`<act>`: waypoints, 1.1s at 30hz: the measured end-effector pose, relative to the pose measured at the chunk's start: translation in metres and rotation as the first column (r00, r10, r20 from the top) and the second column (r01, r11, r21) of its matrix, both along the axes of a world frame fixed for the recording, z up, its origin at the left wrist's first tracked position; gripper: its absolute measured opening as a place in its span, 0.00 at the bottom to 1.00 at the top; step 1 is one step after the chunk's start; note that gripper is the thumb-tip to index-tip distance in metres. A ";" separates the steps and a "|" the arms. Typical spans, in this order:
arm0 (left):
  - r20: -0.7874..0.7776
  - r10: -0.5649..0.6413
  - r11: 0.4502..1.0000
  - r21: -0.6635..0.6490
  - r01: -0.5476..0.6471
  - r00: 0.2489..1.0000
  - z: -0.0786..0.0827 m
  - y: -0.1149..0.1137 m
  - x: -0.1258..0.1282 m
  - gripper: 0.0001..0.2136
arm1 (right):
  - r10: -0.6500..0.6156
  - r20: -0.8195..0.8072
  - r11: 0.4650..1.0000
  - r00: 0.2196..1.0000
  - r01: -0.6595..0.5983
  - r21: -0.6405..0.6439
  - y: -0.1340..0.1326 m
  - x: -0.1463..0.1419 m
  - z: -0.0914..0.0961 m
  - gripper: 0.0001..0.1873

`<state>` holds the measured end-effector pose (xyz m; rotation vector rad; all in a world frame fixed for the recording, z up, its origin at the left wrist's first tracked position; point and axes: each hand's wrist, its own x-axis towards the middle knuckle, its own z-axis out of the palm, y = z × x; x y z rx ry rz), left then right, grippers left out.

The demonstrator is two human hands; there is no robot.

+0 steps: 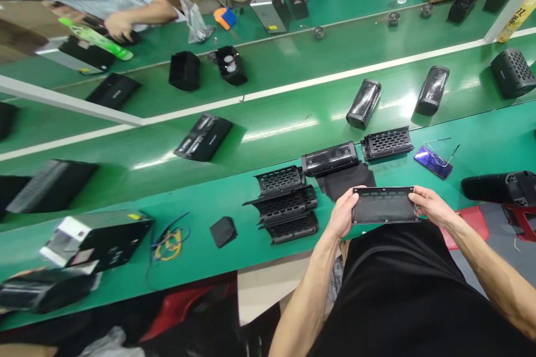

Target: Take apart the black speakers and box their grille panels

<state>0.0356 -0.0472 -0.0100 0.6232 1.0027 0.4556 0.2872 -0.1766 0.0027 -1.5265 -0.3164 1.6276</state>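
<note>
Between my two hands I hold a black speaker grille panel (384,206), a shallow rectangular frame with dark mesh across it and a row of slots along its far side. My left hand (344,212) grips its left end, thumb on the upper corner. At the right end my right hand (429,203) pinches the frame, thumb on top. Just beyond lies a stack of black cloth pieces (343,179). Several slotted black grille shells (288,203) sit left of it. A glossy black speaker body (329,158) and another slotted shell (387,144) stand behind the cloth.
A phone (433,163) with glasses lies to the right, near a black speaker (500,188). On the green line beyond are several speaker units (363,103). To the left are a metal box (100,240), cables (170,242) and a black cloth piece (223,231). Two co-workers sit opposite.
</note>
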 end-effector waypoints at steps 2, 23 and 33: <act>-0.008 -0.013 1.000 0.016 0.013 1.000 0.000 0.002 -0.001 0.28 | -0.006 -0.007 1.000 1.000 0.006 0.004 0.001 0.000 0.001 0.30; 0.112 -0.157 0.988 0.034 0.154 0.981 -0.003 0.019 -0.007 0.33 | -0.028 -0.076 0.998 0.997 0.032 0.050 0.003 0.002 -0.003 0.27; 0.153 -0.150 0.989 0.035 0.147 0.977 -0.009 0.026 -0.005 0.32 | -0.033 -0.090 0.998 0.995 0.037 0.041 0.011 0.004 -0.002 0.29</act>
